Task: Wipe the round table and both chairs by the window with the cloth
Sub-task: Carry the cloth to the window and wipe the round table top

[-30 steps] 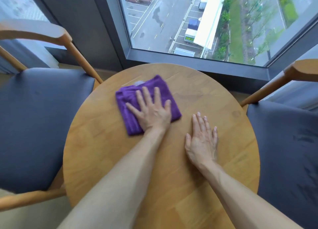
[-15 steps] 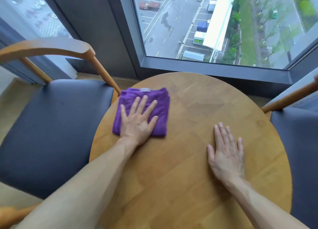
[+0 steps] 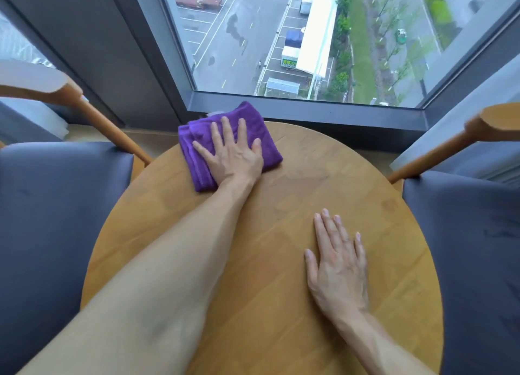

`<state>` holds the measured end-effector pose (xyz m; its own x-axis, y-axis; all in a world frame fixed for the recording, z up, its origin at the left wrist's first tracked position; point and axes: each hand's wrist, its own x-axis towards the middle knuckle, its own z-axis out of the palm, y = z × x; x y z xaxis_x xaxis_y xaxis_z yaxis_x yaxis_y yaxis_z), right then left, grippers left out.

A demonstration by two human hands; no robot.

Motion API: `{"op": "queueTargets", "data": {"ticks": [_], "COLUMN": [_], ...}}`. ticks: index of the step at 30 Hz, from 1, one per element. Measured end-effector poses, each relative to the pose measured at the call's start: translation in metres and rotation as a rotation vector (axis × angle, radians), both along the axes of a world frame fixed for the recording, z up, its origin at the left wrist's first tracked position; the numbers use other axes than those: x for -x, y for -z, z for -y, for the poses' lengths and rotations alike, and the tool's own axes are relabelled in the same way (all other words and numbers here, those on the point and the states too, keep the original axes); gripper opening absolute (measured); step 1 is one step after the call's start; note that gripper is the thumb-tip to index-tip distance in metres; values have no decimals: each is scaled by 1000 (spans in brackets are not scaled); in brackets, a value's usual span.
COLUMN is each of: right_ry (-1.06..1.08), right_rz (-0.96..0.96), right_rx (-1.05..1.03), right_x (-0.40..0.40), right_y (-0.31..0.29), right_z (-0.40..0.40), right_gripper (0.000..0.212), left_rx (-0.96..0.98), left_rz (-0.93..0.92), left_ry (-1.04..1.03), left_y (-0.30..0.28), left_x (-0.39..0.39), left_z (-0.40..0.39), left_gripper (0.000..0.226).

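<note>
**Purple cloth pressed flat at the far rim of the round desk**

The left hand [image 3: 235,156] is laid palm-down on the folded purple cloth [image 3: 197,152], its fingers straight and spread, so that the cloth is pressed against the wood rather than gripped. The cloth is found at the far left part of the round desk [image 3: 281,276], close to the window, and its far corner is seen reaching past the desk's rim toward the window frame [image 3: 309,111]. A small pale tag is glimpsed at the cloth's far edge, too blurred to be read.

The right hand [image 3: 339,265] is rested flat on the bare wood of the desk, well apart from the cloth, with the fingers straight and close together and nothing held under it. Both forearms are stretched across the desk from the near side.

Two chairs are set against the desk. The left chair [image 3: 56,219] is shown with a dark padded seat and a light wooden armrest and strut, the seat lying just beside the desk's edge. The right chair [image 3: 467,248] is of the same make, its dark seat touching or nearly touching the desk's right rim. No container is shown on the desk or the seats.

Through the window glass [image 3: 281,36] a road, parked vehicles and a strip of trees are seen far below.
</note>
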<state>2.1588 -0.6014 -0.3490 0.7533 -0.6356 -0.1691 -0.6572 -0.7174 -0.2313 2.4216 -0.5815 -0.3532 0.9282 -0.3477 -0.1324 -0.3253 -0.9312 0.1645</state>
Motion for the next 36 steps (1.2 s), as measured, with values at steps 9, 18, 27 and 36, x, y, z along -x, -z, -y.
{"op": "queueTargets", "data": {"ticks": [9,18,27,36], "right_ry": [74,82,138,313], "right_rz": [82,76,243,316], "right_rx": [38,56,-123,80], "right_x": [-12,-72,-81,-65], "right_y": [-9,-11,-22,-18], "right_z": [2,44,71,92], "right_gripper": [59,42,42,51], "left_rx": [1,-53,0,476], "left_rz": [29,132,-25,-247], "left_ry": [662,529,-134,794], "left_y": [4,3,4,-28], "left_x": [57,-3,25,85], "left_z": [28,-71,12,44], "left_gripper": [58,61,61,42]}}
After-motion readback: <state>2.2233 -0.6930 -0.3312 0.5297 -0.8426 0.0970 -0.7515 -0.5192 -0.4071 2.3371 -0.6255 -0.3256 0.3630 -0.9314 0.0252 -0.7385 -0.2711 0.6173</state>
